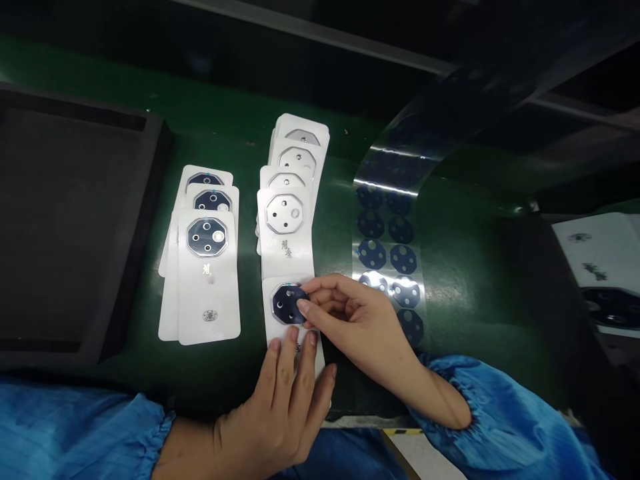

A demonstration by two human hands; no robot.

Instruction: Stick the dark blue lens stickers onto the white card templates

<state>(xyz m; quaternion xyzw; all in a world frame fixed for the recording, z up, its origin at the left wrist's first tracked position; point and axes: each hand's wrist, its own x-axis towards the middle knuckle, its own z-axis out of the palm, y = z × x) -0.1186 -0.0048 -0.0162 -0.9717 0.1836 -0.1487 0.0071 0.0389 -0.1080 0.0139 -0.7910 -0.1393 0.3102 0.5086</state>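
**Head view: film [289, 305] and card [274, 331], fitting by two hands**

Step in hand, by judgement: laying of the dark film over the octagonal panel of the white card. Location: near side of the bench [480, 287], just below the middle stack [273, 252]. Film over the panel, right edge under the right thumb; adhesion there impossible to tell.

Right hand [363, 323]: thumb and forefinger closed in a pinch on the film's right edge, other fingers curled inward.
Left hand [273, 420]: fingers flat and parted on the card's lower half, steadying; nothing pinched.

Next move, by judgement: matching of holes and edges to the panel, then release and smoothing, with care against skew or trapped air.

Materials, textures, shapes:
- Film: thin, glossy, navy, eight-sided, round holes; tiny light-blue tab at top.
- Card: smooth, white, dark print partly hidden by fingers.
- Middle stack: white cards, rounded corners, overlapping lengthwise; pale panels with silvery rims.
- Left stack [210, 295]: similar cards, navy panels, gold-toned lettering, round printed mark on the top one.
- Strip [385, 233]: clear, shiny plastic, curving upward at the far end; navy pieces in two columns.
- Bench: green, faintly reflective.
- Tray [60, 227]: black, flat, raised edge, far left.
- Sleeves [490, 413]: blue, crinkled cloth, gathered cuffs.
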